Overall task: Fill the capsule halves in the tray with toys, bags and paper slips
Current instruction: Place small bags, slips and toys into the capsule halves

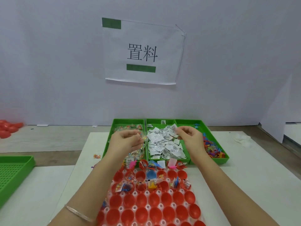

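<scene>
Wall sign (143,53) reads 置料. Your left hand (125,141) pinches a clear bag (142,137), and your right hand (190,136) pinches a paper slip (174,130). Red capsule halves (153,199), one blue, sit in the tray (147,192) on the counter (244,185), with the far rows filled.

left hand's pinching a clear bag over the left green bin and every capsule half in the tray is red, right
Not every one: the head view shows one blue plastic capsule half among the red plastic capsule halves in the clear plastic tray. The rest holds: the left hand pinches a clear plastic bag over the left green plastic bin.
</scene>
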